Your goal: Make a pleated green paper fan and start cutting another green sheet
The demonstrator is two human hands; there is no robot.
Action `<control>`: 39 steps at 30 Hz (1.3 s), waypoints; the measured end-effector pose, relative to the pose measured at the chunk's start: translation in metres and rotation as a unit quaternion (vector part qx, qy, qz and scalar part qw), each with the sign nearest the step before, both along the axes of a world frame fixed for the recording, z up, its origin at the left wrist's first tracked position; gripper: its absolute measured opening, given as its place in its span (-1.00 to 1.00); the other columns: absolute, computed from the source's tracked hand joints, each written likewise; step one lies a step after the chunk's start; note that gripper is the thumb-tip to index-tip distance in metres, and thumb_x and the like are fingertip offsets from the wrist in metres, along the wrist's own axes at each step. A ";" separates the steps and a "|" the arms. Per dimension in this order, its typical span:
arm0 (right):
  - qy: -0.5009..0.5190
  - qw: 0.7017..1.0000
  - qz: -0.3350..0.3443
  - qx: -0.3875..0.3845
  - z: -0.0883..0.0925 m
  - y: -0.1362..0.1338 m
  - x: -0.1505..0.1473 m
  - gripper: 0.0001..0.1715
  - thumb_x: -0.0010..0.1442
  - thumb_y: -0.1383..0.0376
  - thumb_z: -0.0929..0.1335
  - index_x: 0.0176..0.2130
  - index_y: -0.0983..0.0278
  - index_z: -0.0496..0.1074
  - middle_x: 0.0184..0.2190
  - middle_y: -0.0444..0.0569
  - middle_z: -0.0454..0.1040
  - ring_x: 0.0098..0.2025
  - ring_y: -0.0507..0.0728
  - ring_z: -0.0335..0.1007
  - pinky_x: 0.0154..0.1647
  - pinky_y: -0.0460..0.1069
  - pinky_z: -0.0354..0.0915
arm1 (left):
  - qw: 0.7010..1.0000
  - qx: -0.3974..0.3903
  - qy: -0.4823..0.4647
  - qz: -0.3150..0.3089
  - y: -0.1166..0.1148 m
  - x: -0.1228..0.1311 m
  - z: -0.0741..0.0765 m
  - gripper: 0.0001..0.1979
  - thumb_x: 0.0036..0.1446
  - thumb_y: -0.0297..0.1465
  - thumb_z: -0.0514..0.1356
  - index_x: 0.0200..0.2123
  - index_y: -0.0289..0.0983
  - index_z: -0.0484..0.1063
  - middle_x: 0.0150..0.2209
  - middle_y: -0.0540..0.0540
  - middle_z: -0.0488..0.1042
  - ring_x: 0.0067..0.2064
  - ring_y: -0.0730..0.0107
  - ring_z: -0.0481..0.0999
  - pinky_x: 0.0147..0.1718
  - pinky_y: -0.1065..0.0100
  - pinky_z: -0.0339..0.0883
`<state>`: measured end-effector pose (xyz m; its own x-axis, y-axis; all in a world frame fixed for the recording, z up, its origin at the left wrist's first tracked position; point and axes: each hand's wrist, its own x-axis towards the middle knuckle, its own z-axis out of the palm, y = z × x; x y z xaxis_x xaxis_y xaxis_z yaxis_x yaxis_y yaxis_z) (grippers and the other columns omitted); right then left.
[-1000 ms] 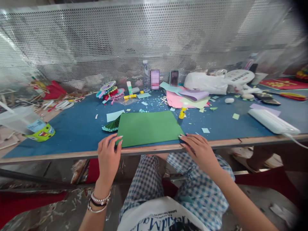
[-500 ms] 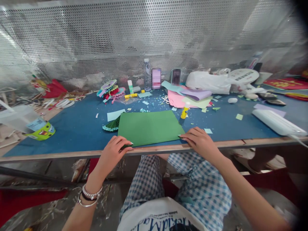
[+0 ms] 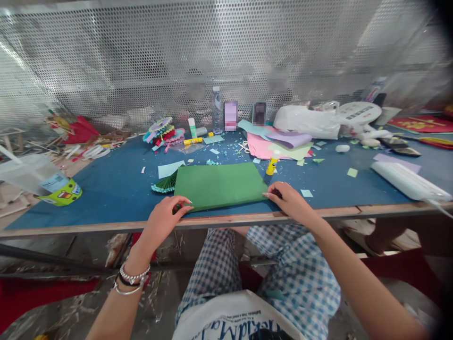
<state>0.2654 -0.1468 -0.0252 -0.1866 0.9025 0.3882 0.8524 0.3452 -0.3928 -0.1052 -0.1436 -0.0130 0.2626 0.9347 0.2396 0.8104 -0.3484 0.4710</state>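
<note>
A green sheet of paper (image 3: 221, 184) lies on the blue tabletop near its front edge. Its near edge is lifted a little and curls up. My left hand (image 3: 168, 212) pinches the near left corner between thumb and fingers. At the near right corner, my right hand (image 3: 288, 200) pinches the same sheet. A green pleated paper fan (image 3: 166, 183) with a light blue fringe sits partly under the sheet's left side. Just beyond the right corner stands a yellow glue stick (image 3: 272, 166).
Stacked coloured paper (image 3: 260, 145), scissors (image 3: 244, 147) and a water bottle (image 3: 216, 111) are at the back. A plastic cup (image 3: 53, 182) stands at the left, a white power strip (image 3: 406, 180) at the right. Paper scraps litter the blue tabletop (image 3: 116, 189).
Both hands have moved slightly away from me with the sheet's near edge, which now lifts and curls. The sheet looks shorter from front to back.
</note>
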 end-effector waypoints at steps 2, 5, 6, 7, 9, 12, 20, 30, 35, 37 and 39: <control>-0.003 1.000 -0.004 0.004 -0.001 0.002 -0.001 -0.73 0.23 0.14 0.23 -0.40 0.24 0.33 -0.43 -0.04 0.41 -0.35 0.13 0.29 -0.32 0.00 0.21 | 1.000 -0.018 -0.010 0.022 0.003 -0.001 -0.001 -0.68 0.09 -0.07 0.13 -0.27 -0.17 0.49 -0.40 -0.02 0.49 -0.37 0.34 0.43 -0.38 0.37 0.26; -0.006 1.000 -0.010 0.008 -0.001 0.003 -0.002 -0.72 0.23 0.14 0.24 -0.41 0.24 0.34 -0.44 -0.03 0.40 -0.36 0.13 0.28 -0.34 0.00 0.19 | 0.999 -0.037 -0.021 0.029 0.005 0.000 0.000 -0.66 0.07 -0.06 0.13 -0.26 -0.18 0.48 -0.42 -0.01 0.49 -0.44 0.39 0.41 -0.46 0.41 0.23; -0.005 1.000 -0.011 0.007 -0.001 0.003 -0.002 -0.73 0.22 0.14 0.24 -0.42 0.24 0.34 -0.44 -0.03 0.40 -0.35 0.13 0.28 -0.34 -0.01 0.19 | 0.998 -0.045 -0.025 0.028 0.005 0.000 0.001 -0.66 0.06 -0.07 0.13 -0.25 -0.18 0.47 -0.43 0.00 0.48 -0.46 0.40 0.40 -0.48 0.42 0.22; -0.005 1.000 -0.012 0.006 -0.002 0.003 -0.002 -0.73 0.22 0.15 0.25 -0.42 0.24 0.34 -0.44 -0.04 0.40 -0.35 0.13 0.28 -0.34 -0.01 0.19 | 0.998 -0.056 -0.029 0.027 0.006 0.001 0.002 -0.65 0.06 -0.07 0.14 -0.24 -0.19 0.46 -0.44 0.01 0.48 -0.48 0.42 0.39 -0.50 0.43 0.22; -0.005 1.000 -0.018 0.004 -0.002 0.003 -0.003 -0.75 0.21 0.15 0.26 -0.41 0.24 0.34 -0.45 -0.04 0.40 -0.36 0.13 0.28 -0.36 -0.02 0.17 | 0.995 -0.085 -0.040 0.024 0.007 0.001 0.005 -0.65 0.05 -0.07 0.15 -0.23 -0.19 0.45 -0.44 0.02 0.46 -0.51 0.44 0.39 -0.52 0.44 0.21; 0.001 1.000 -0.030 -0.004 -0.002 0.006 -0.004 -0.79 0.19 0.17 0.28 -0.39 0.24 0.34 -0.49 -0.07 0.38 -0.40 0.12 0.27 -0.39 -0.03 0.15 | 0.993 -0.112 -0.035 0.018 0.010 0.001 0.009 -0.65 0.05 -0.07 0.15 -0.22 -0.18 0.44 -0.42 0.02 0.44 -0.52 0.45 0.39 -0.54 0.44 0.22; -0.021 1.000 0.009 0.021 -0.004 0.004 -0.003 -0.81 0.21 0.20 0.26 -0.30 0.23 0.42 -0.35 -0.01 0.40 -0.28 0.15 0.28 -0.29 0.02 0.18 | 0.995 0.032 0.060 -0.073 0.000 0.014 0.013 -0.73 0.22 -0.34 0.01 -0.17 -0.17 0.49 -0.23 -0.11 0.45 -0.19 0.25 0.41 -0.24 0.26 0.29; -0.102 0.989 0.093 0.060 0.006 -0.016 -0.030 -0.59 0.10 0.55 0.18 -0.21 0.19 0.44 -0.14 0.00 0.39 -0.08 0.18 0.19 -0.10 0.09 0.14 | 0.979 0.078 -0.003 -0.187 -0.014 0.075 0.006 -0.81 0.23 -0.36 0.07 -0.14 -0.24 0.43 -0.21 -0.09 0.41 -0.12 0.29 0.33 -0.08 0.22 0.25; -0.072 0.985 0.155 0.023 0.014 -0.021 -0.048 -0.70 0.25 0.40 0.17 -0.15 0.20 0.42 -0.21 0.01 0.38 -0.14 0.15 0.20 -0.14 0.06 0.19 | 0.982 0.080 -0.034 -0.166 -0.007 0.077 -0.002 -0.84 0.21 -0.34 0.10 -0.27 -0.24 0.47 -0.30 -0.07 0.41 -0.18 0.31 0.36 -0.15 0.27 0.28; -0.063 0.983 0.170 0.020 0.014 -0.020 -0.053 -0.69 0.29 0.36 0.15 -0.12 0.20 0.42 -0.25 0.01 0.36 -0.17 0.14 0.21 -0.14 0.05 0.21 | 0.985 0.061 -0.038 -0.155 -0.006 0.078 0.000 -0.85 0.20 -0.35 0.12 -0.30 -0.24 0.48 -0.31 -0.06 0.41 -0.19 0.32 0.38 -0.16 0.29 0.29; -0.058 0.982 0.177 0.022 0.015 -0.019 -0.056 -0.69 0.30 0.35 0.15 -0.12 0.21 0.42 -0.27 0.01 0.35 -0.18 0.14 0.21 -0.13 0.05 0.22 | 0.989 0.038 -0.041 -0.139 -0.005 0.079 0.003 -0.85 0.18 -0.35 0.14 -0.33 -0.24 0.50 -0.33 -0.06 0.40 -0.21 0.32 0.39 -0.17 0.29 0.30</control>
